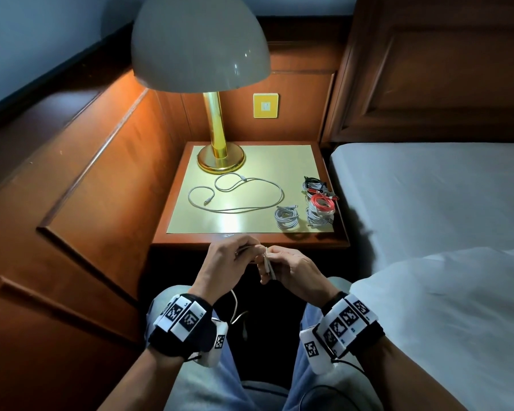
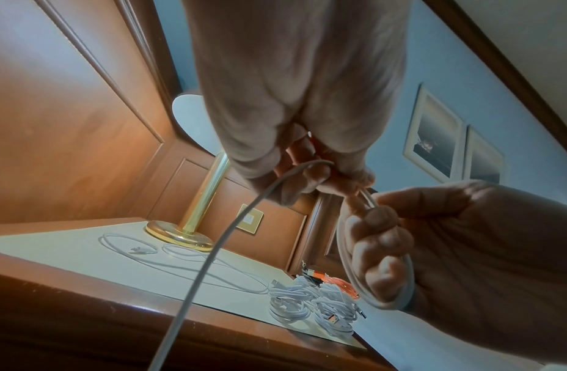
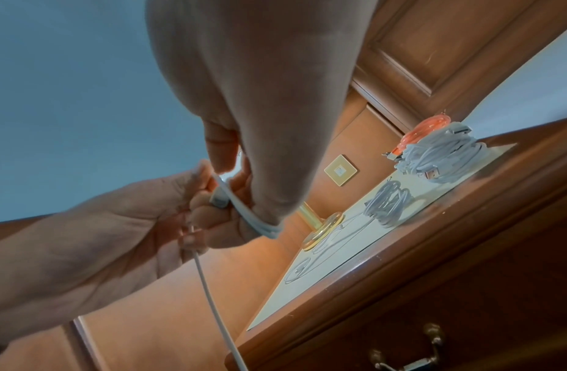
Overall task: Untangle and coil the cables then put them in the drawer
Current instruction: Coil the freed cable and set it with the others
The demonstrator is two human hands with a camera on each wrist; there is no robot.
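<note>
Both hands hover in front of the nightstand (image 1: 190,229) with one white cable (image 1: 268,262) between them. My left hand (image 1: 250,247) pinches the cable near its fingertips (image 2: 307,173). The cable's loops (image 2: 379,253) run round the curled fingers of my right hand (image 1: 272,264), which grips them. Its free tail (image 2: 209,266) hangs down toward my lap. A loose white cable (image 1: 244,194) lies spread on the nightstand top. A coiled white cable (image 1: 287,218) and a pile of coiled red, white and black cables (image 1: 319,203) sit at the right. The drawer (image 3: 466,313) below is closed.
A brass lamp (image 1: 220,155) with a large shade stands at the back of the nightstand. The bed (image 1: 428,203) lies close on the right, a wood panelled wall on the left. The drawer's metal handle (image 3: 412,356) hangs on its front. My knees are under the hands.
</note>
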